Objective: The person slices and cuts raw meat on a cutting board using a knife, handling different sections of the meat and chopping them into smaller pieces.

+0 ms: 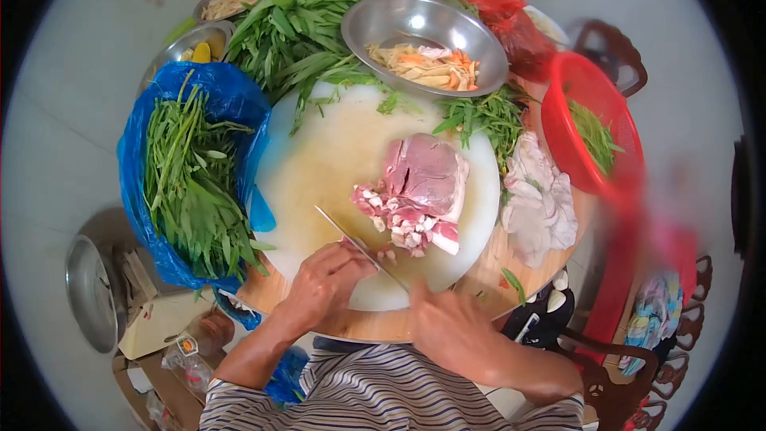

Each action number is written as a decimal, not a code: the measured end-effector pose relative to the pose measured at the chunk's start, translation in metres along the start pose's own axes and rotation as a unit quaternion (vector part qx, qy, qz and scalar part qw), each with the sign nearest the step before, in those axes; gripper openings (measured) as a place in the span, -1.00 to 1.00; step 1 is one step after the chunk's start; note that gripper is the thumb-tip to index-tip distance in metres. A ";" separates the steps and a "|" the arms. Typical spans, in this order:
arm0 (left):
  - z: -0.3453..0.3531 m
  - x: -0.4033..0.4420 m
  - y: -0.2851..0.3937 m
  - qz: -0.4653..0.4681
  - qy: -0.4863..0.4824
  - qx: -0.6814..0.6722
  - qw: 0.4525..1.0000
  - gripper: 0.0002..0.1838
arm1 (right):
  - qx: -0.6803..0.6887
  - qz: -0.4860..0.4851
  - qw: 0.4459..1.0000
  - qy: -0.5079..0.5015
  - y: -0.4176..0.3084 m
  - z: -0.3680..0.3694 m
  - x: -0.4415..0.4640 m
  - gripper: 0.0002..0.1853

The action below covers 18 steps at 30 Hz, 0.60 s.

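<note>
On the round white cutting board (307,168) lies a large piece of pink meat (427,172), with small diced meat pieces (411,227) along its near side. My right hand (451,327) is wrapped round the handle end of a knife (359,246), whose blade points up and left across the board's near part. Beside the blade, on its left, my left hand (331,279) has its fingers curled down on a small bit of pink meat, mostly hidden under the fingertips. A few small bits lie just right of the blade.
A steel bowl (363,32) of shredded food stands at the board's far edge. Leafy greens (279,32) lie behind left, more in a blue bag (132,168) at left. Pale skin-like pieces (538,199) and a red basket (558,128) are at right.
</note>
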<state>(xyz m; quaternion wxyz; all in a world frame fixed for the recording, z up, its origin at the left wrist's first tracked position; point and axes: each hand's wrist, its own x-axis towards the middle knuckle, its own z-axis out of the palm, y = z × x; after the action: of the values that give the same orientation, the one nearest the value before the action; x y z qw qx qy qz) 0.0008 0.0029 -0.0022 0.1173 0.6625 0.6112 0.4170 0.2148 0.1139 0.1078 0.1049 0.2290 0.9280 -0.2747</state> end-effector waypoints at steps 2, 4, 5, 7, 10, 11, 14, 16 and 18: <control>-0.002 -0.003 -0.003 0.012 -0.006 0.021 1.000 -0.59 | -0.015 -0.010 0.999 0.044 -0.011 0.000 0.032 -0.69; -0.002 -0.005 -0.002 0.014 0.001 0.022 1.000 -0.59 | -0.007 0.001 0.997 0.072 0.002 0.013 0.046 -0.72; -0.002 -0.005 -0.002 0.017 0.009 0.017 1.000 -0.59 | 0.000 0.016 0.995 0.097 0.008 0.015 0.050 -0.73; -0.002 -0.004 -0.003 0.024 0.022 0.021 0.999 -0.59 | 0.008 0.027 0.993 0.119 0.005 0.000 0.040 -0.76; -0.004 0.000 0.004 0.036 0.050 0.047 0.997 -0.64 | 0.031 0.032 0.991 0.129 -0.003 -0.016 0.021 -0.79; -0.005 0.002 0.005 0.040 0.071 0.070 0.994 -0.66 | 0.042 0.022 0.992 0.117 -0.003 -0.017 0.015 -0.79; -0.004 -0.001 -0.001 0.050 0.051 0.059 0.996 -0.68 | 0.014 0.004 0.996 0.086 -0.001 -0.005 0.006 -0.78; -0.004 -0.001 0.001 0.037 0.048 0.050 0.997 -0.67 | 0.012 0.010 0.998 0.065 -0.003 -0.006 0.004 -0.78; -0.003 -0.002 0.001 0.027 0.044 0.039 0.998 -0.66 | 0.011 0.019 0.999 0.045 -0.003 -0.004 0.001 -0.79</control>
<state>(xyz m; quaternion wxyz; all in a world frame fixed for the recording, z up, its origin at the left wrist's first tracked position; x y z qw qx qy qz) -0.0003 -0.0004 0.0000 0.0532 0.6636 0.6136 0.4246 0.2119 0.1144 0.1123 0.0661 0.2598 0.9242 -0.2719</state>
